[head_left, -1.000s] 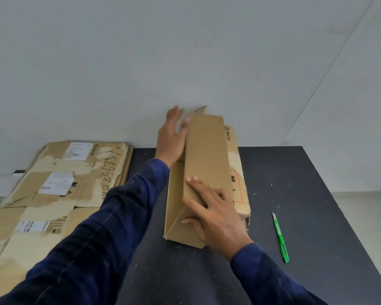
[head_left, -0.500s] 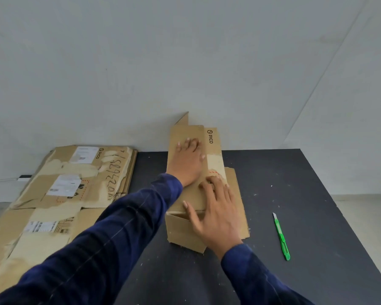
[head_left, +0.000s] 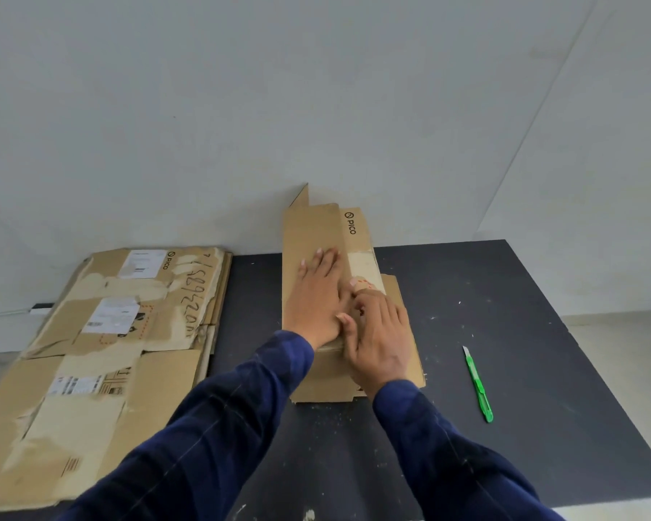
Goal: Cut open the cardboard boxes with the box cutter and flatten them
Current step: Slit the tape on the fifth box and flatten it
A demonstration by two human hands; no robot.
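Both hands press down on collapsed brown cardboard box (head_left: 316, 227) on black bench (head_left: 504, 295): L hand (head_left: 318, 295) flat, R hand (head_left: 380, 340) fingers bent, gripping nothing. Box's long axis runs toward wall (head_left: 316, 107); slim green box cutter (head_left: 478, 385) lies rightward, nearer R hand.

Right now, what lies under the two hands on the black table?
A brown cardboard box, pressed nearly flat on the table. The left hand and right hand both press on it. Whether anything lies beneath the cardboard is hidden.
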